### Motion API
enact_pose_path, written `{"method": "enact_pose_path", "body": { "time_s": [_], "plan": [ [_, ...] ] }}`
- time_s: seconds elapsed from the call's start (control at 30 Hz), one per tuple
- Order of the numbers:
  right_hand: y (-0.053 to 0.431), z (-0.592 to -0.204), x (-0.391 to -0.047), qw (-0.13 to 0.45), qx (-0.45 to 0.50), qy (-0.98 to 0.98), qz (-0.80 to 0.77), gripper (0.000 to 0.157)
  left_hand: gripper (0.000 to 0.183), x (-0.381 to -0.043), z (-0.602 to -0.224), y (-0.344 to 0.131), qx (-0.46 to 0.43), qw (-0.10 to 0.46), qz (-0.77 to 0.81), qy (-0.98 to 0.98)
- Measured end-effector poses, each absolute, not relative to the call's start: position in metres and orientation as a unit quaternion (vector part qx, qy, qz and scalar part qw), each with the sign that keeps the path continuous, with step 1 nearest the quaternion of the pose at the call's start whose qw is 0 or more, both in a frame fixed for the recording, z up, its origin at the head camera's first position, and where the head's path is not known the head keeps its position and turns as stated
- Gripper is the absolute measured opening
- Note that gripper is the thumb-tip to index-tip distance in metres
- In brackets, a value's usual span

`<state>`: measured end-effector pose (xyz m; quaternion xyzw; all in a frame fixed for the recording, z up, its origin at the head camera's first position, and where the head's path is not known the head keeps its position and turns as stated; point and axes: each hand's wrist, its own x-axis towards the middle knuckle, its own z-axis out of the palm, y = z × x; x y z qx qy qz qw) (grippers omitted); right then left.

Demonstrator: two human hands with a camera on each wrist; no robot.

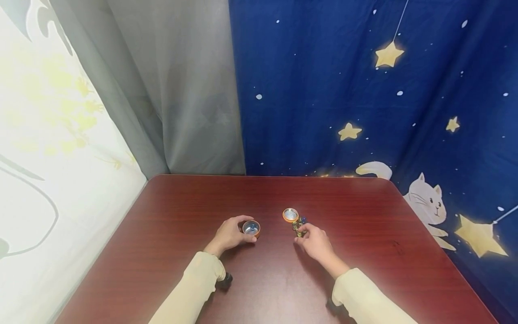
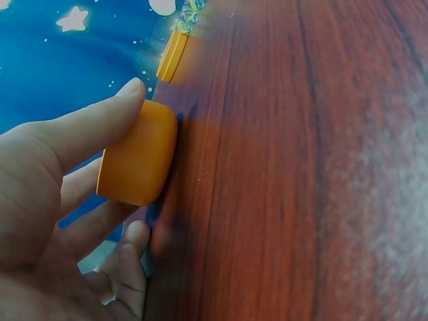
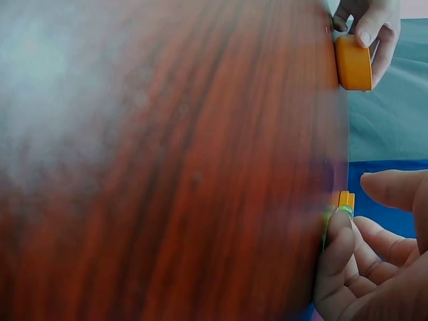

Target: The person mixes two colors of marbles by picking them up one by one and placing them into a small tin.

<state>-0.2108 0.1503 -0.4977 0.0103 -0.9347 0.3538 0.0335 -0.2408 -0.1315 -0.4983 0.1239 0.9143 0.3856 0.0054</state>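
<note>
Left hand (image 1: 230, 233) grips one orange tin (image 2: 140, 157). Right hand (image 1: 316, 243)'s on a bunch of marbles (image 1: 296, 226) beside one lid (image 1: 290, 215), can't tell if pinching.

Dark red table (image 1: 182, 198) | left hand (image 1: 228, 233) holds round silvery-lined tin (image 1: 248, 231) | from tin, two o'clock: orange-rimmed lid (image 1: 289, 214) | three o'clock: green-and-blue pieces (image 1: 300, 222), right hand (image 1: 316, 244) at them | eleven: grey curtain (image 1: 194, 90) | one: blue starry curtain (image 1: 315, 94)

No words, labels, brands or numbers can be read in any view. A small dark mark (image 1: 397, 246) on the tabletop (image 1: 210, 193) is too small to make out.
</note>
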Motion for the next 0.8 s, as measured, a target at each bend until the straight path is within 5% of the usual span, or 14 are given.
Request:
{"method": "enact_pose_path", "body": {
  "time_s": [0.8],
  "plan": [
    [0.149,-0.4994,-0.2171,0.034,0.005,-0.932,0.361,0.019,0.062,-0.2497,-0.4995,-0.1333,0.13,-0.001,0.38,0.916]
  ]
}}
